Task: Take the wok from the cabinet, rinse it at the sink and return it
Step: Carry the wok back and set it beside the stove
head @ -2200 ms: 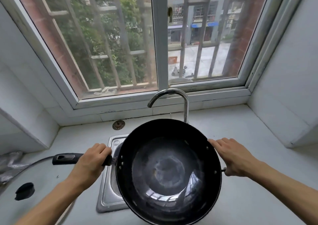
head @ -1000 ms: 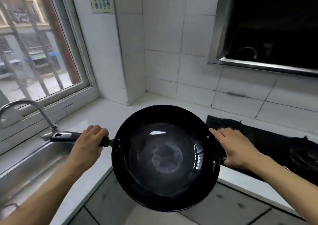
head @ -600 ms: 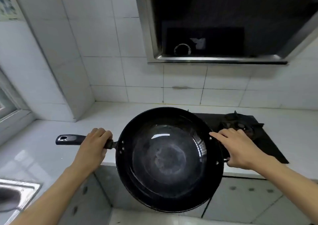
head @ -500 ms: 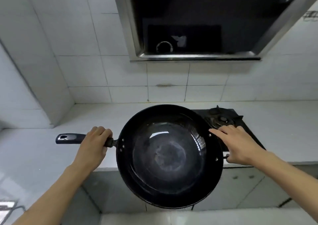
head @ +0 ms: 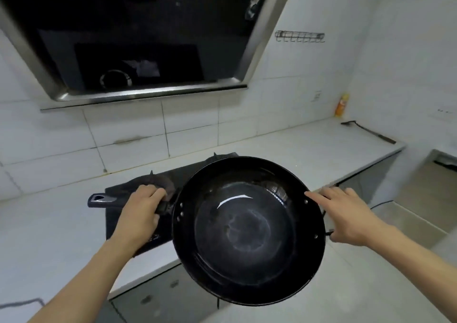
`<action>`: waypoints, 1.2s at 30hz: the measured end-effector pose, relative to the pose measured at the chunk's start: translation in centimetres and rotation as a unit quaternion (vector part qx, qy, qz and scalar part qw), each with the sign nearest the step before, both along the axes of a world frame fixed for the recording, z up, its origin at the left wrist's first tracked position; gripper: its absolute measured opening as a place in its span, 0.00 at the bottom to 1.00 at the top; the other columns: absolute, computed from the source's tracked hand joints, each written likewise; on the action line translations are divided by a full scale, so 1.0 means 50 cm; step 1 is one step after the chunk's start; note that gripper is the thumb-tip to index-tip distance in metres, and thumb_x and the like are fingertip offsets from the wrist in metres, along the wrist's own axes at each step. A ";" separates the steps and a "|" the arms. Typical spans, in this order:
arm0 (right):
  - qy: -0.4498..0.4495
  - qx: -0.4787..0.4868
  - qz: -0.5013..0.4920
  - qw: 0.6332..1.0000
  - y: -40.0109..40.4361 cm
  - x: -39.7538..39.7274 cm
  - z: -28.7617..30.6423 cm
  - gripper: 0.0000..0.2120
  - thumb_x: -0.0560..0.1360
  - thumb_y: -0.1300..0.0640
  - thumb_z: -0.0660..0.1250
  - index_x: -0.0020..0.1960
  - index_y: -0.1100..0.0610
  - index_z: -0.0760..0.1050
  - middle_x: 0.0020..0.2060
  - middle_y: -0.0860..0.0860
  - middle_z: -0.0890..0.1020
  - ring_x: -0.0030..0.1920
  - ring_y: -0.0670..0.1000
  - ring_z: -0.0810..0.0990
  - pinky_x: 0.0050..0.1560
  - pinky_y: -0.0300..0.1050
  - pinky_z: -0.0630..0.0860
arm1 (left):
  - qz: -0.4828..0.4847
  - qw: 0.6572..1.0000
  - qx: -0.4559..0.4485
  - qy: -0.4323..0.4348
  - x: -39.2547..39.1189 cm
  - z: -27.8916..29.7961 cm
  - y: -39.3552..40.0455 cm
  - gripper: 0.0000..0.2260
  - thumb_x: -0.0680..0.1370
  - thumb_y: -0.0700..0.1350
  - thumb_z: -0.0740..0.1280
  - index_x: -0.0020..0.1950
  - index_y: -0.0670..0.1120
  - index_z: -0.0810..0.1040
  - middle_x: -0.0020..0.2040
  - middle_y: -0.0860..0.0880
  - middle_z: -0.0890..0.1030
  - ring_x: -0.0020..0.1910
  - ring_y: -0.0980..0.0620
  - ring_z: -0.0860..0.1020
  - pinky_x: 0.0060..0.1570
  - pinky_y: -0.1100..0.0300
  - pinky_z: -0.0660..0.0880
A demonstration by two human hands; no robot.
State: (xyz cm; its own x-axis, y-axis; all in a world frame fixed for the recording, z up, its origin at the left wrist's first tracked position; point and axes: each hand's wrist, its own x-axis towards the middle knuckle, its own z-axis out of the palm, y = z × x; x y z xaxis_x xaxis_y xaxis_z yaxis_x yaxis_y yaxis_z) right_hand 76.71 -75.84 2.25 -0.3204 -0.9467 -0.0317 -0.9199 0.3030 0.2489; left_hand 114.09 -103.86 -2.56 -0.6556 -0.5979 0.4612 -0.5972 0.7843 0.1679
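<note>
Head camera looks down on a black wok (head: 248, 231) held in the air at lower centre of the frame, in front of the counter edge; its bowl shows only a sheen and a curved glint of light. The left hand (head: 141, 214) is wrapped round the long handle (head: 103, 199) left of the bowl. The right hand (head: 346, 215) grips the small side handle at the right rim, forefinger stretched along the edge. Behind the left hand a dark gas hob (head: 148, 191) sits in the white counter (head: 284, 147). A range hood (head: 138, 35) fills the upper left. At far right stand an orange bottle (head: 342, 105) and a dark spatula (head: 368, 131).
</note>
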 end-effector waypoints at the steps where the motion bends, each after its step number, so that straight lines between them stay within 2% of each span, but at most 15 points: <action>1: -0.006 -0.010 -0.018 1.000 0.033 -0.038 -0.002 0.50 0.60 0.48 0.71 0.77 0.44 0.51 0.64 0.45 0.69 0.64 0.49 0.69 0.57 0.42 0.62 | -0.015 1.000 -0.008 -0.004 -0.055 0.006 0.007 0.22 0.57 0.29 0.70 0.47 0.46 0.74 0.45 0.50 0.74 0.46 0.46 0.70 0.44 0.52 0.72; 6: -0.012 -0.019 -0.048 0.999 0.110 -0.183 -0.009 0.51 0.58 0.48 0.72 0.77 0.43 0.51 0.64 0.45 0.69 0.64 0.50 0.69 0.57 0.43 0.62 | -0.045 0.999 -0.020 -0.024 -0.233 0.026 0.031 0.21 0.58 0.31 0.71 0.45 0.47 0.72 0.43 0.51 0.73 0.45 0.46 0.70 0.43 0.50 0.72; 13: -0.019 -0.032 -0.081 0.996 0.215 -0.416 -0.003 0.50 0.60 0.50 0.72 0.77 0.43 0.50 0.64 0.46 0.69 0.64 0.51 0.69 0.60 0.45 0.65 | -0.081 0.996 -0.038 -0.020 -0.505 0.045 0.090 0.19 0.61 0.32 0.71 0.44 0.50 0.71 0.41 0.54 0.70 0.43 0.49 0.68 0.37 0.53 0.70; 19: -0.033 -0.040 -0.123 0.991 0.243 -0.569 -0.013 0.52 0.58 0.50 0.74 0.76 0.41 0.51 0.63 0.45 0.70 0.63 0.50 0.70 0.58 0.44 0.66 | -0.120 0.992 -0.027 -0.022 -0.695 0.056 0.073 0.19 0.63 0.37 0.75 0.44 0.52 0.70 0.41 0.55 0.70 0.43 0.50 0.68 0.36 0.54 0.69; 23: -0.033 -0.038 -0.142 0.989 0.222 -0.662 -0.026 0.52 0.58 0.49 0.74 0.76 0.40 0.51 0.63 0.45 0.70 0.62 0.49 0.70 0.58 0.43 0.66 | -0.145 0.989 -0.026 -0.012 -0.807 0.038 0.036 0.16 0.65 0.40 0.75 0.43 0.51 0.70 0.40 0.56 0.68 0.42 0.50 0.67 0.37 0.53 0.70; 26: -0.023 -0.030 -0.151 0.988 0.189 -0.726 -0.033 0.52 0.57 0.49 0.73 0.76 0.41 0.52 0.63 0.46 0.71 0.62 0.50 0.71 0.57 0.45 0.65 | -0.163 0.986 -0.022 -0.005 -0.899 0.020 -0.013 0.16 0.65 0.35 0.73 0.42 0.50 0.70 0.39 0.55 0.69 0.41 0.48 0.67 0.39 0.52 0.70; 30: -0.006 -0.020 -0.174 0.984 0.129 -0.808 -0.020 0.51 0.57 0.50 0.73 0.76 0.42 0.52 0.62 0.47 0.72 0.60 0.52 0.72 0.56 0.47 0.68 | -0.179 0.984 -0.005 0.018 -1.023 0.001 -0.089 0.17 0.63 0.29 0.69 0.41 0.48 0.71 0.38 0.54 0.70 0.40 0.48 0.66 0.37 0.52 0.69; 36: 0.014 0.001 -0.184 0.983 0.022 -0.930 -0.017 0.52 0.57 0.49 0.73 0.75 0.42 0.51 0.60 0.47 0.73 0.60 0.52 0.72 0.54 0.47 0.67 | -0.181 0.983 0.014 0.025 -1.157 -0.022 -0.201 0.16 0.61 0.28 0.69 0.42 0.46 0.73 0.39 0.52 0.72 0.40 0.46 0.68 0.39 0.50 0.70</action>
State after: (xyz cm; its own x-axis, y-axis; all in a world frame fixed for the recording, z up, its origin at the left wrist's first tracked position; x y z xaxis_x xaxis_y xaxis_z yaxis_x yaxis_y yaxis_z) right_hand 30.23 -74.75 1.42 -0.6423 -0.7662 -0.0194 -0.7408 0.6140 0.2723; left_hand 56.23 -113.92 -3.68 -0.8050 -0.3417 0.4850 -0.2693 0.9389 0.2143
